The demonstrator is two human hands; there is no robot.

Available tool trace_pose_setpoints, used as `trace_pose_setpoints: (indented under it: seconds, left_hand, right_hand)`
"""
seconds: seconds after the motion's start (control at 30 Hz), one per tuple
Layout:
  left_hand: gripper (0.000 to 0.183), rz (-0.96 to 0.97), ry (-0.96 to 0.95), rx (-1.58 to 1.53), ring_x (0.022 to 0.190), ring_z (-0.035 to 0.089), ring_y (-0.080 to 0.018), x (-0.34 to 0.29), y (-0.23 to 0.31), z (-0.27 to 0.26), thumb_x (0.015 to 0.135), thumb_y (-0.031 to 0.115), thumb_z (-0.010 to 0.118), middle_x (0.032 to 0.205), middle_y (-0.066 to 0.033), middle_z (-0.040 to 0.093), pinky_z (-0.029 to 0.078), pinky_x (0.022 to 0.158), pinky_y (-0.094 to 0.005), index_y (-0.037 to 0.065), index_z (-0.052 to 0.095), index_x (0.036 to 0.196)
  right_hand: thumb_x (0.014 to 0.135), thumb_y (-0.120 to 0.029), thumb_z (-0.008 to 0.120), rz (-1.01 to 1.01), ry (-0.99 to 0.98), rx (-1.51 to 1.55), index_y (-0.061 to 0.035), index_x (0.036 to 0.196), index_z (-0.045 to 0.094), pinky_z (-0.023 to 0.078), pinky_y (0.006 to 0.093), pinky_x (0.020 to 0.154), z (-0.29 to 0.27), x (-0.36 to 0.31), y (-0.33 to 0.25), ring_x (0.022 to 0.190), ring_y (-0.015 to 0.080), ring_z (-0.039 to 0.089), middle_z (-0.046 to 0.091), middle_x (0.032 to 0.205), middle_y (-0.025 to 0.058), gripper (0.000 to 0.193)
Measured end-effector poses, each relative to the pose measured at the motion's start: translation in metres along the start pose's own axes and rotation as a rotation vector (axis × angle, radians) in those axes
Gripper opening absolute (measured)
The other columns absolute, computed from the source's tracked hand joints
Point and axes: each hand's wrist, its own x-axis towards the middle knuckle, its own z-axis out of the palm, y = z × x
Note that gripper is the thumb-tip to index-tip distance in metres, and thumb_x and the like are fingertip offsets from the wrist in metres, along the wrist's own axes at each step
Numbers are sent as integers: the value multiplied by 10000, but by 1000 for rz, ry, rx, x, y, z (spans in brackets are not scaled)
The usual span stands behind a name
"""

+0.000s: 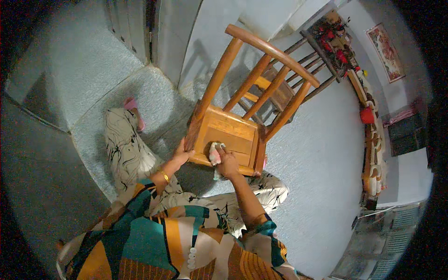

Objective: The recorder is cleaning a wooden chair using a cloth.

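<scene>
A wooden chair (233, 135) with a slatted back stands before me, its back on the far side and its seat toward me. My right hand (227, 164) presses a bunched white and pink cloth (215, 153) onto the near part of the seat. Part of the cloth hangs below that hand at the seat's front edge. At the seat's near left corner, my left hand (181, 154) grips the chair's edge, the fingers partly hidden by the wood. A gold bracelet (165, 176) circles my left wrist.
Behind this chair stands a second, darker wooden chair (310, 63). Wooden furniture with pale cushions (372, 149) lines the right wall, with a red object (367, 115) on it. A door (165, 42) is at the far left. My pink-shod foot (133, 109) rests on the floor.
</scene>
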Motion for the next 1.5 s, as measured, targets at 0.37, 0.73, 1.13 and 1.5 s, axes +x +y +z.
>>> trace_pose_setpoints:
  seconds: [0.37,0.73,1.13,1.5]
  left_hand:
    - [641,-92,138,124,1053,447,-190,-16,45,-22,701,29,584,1134,-79,478,355,874,-298,58,285,1268]
    - [621,22,106,266,1144,366,-254,4,-8,-36,752,59,547,1216,-147,397,295,933,-341,45,222,1281]
    - [690,-25,90,279,1227,247,-272,-1,14,-24,779,61,515,1328,-147,251,232,984,-343,81,102,1332]
    - [635,-50,173,237,1181,316,-286,-6,20,-23,726,18,535,1242,-154,362,248,968,-343,47,224,1279]
  right_hand:
    - [791,-110,449,222,351,7,-10,1102,409,435,443,747,-65,64,80,898,409,502,479,1002,259,329]
    - [817,-342,415,468,257,-252,-122,1147,440,412,387,819,-42,96,75,988,357,457,436,1155,136,398]
    - [755,-149,493,177,370,-415,-114,1199,394,429,362,769,-1,54,66,915,340,479,452,1155,120,455]
    - [673,-163,568,170,-208,-154,-34,1179,364,425,408,801,-49,8,-3,982,385,474,437,1124,209,561]
